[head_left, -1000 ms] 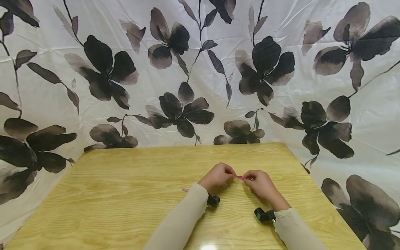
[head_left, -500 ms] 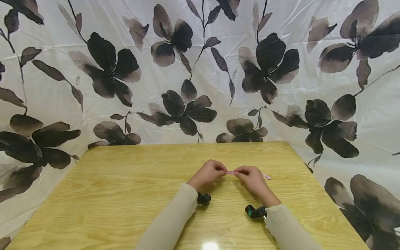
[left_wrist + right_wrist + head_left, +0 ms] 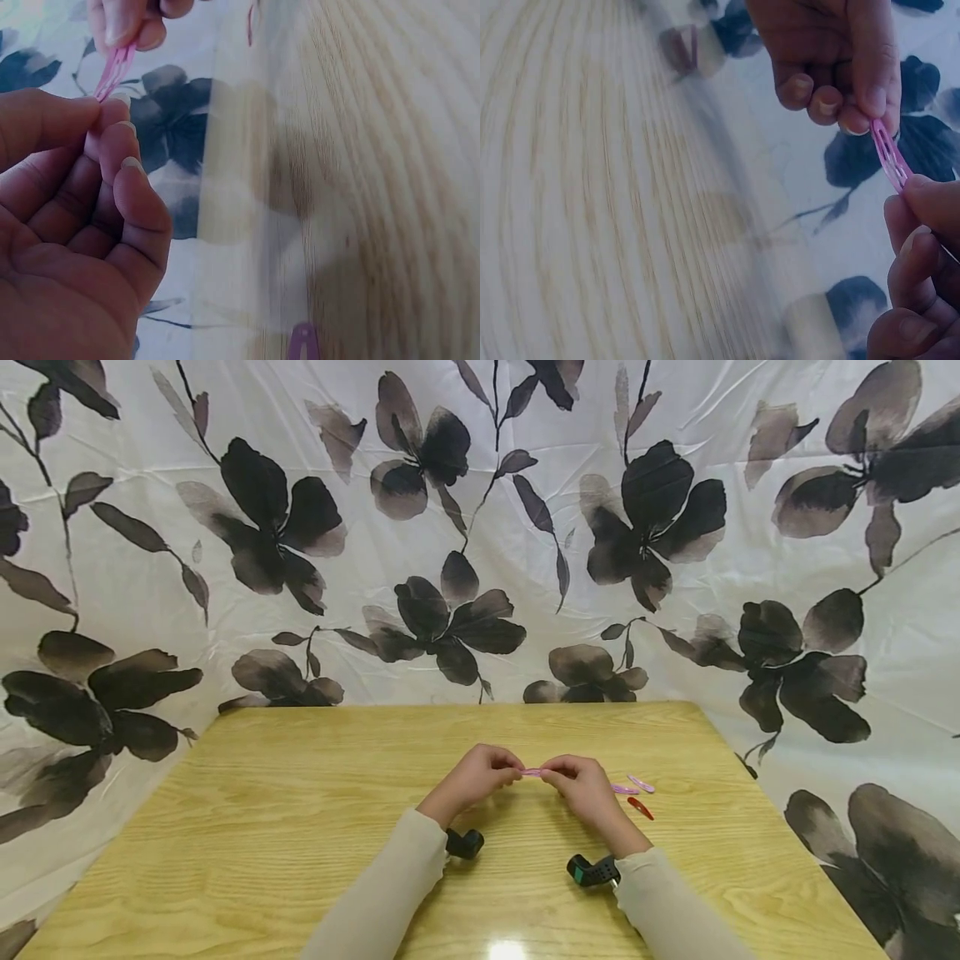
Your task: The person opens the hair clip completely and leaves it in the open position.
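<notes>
A pink snap hair clip (image 3: 531, 772) is stretched between my two hands above the table. My left hand (image 3: 476, 777) pinches one end between thumb and forefinger, and its other fingers curl loosely in the left wrist view. The opposite end is pinched by my right hand (image 3: 581, 783). Slots in the clip (image 3: 889, 156) show in the right wrist view. To the right of my right hand lie two pink hair clips, one farther back (image 3: 641, 784) and one partly behind the hand (image 3: 626, 790). A red hair clip (image 3: 641, 808) lies nearer me.
The wooden table (image 3: 300, 793) reaches back to a floral cloth (image 3: 480, 527). Another pinkish clip (image 3: 304, 343) lies at the bottom of the left wrist view. Black wrist cameras (image 3: 592, 870) sit under both sleeves.
Both hands have moved left together, still pinching the clip. The red clip and pink clips right of my right hand have come into view. The clip end beside my left sleeve is now hidden.
</notes>
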{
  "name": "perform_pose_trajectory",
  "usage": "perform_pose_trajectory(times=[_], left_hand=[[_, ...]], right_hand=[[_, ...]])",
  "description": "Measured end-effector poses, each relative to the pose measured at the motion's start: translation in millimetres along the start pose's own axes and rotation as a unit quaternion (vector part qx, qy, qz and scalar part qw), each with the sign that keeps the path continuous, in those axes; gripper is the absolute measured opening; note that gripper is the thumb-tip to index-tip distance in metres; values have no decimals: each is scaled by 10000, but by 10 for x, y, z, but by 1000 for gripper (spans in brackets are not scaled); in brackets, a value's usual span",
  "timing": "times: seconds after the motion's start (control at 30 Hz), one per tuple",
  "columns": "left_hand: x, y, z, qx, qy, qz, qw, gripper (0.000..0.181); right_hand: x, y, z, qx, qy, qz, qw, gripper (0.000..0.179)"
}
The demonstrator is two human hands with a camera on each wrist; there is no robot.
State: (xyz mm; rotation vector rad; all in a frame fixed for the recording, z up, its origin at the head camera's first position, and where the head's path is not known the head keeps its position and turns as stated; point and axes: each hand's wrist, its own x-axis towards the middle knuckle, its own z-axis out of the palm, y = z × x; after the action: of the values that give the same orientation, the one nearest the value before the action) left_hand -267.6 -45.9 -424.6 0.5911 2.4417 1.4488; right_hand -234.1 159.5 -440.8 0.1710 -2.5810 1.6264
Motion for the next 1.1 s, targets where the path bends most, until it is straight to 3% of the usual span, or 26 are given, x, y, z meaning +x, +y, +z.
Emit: perform_pose_trajectory(times=[0.2, 0.47, 1.1], left_hand=[[-114, -11, -56, -99, 190, -63, 9998, 13], [-262, -74, -112, -661, 229, -159, 9974, 20], [-436, -194, -163, -946, 306, -161, 9949, 27]], right_hand=[[-14, -77, 96, 29, -73, -191, 9998, 10], [-50, -133, 200, 289, -217, -266, 9990, 9], [-73, -186, 334, 386, -486, -421, 9972, 9]])
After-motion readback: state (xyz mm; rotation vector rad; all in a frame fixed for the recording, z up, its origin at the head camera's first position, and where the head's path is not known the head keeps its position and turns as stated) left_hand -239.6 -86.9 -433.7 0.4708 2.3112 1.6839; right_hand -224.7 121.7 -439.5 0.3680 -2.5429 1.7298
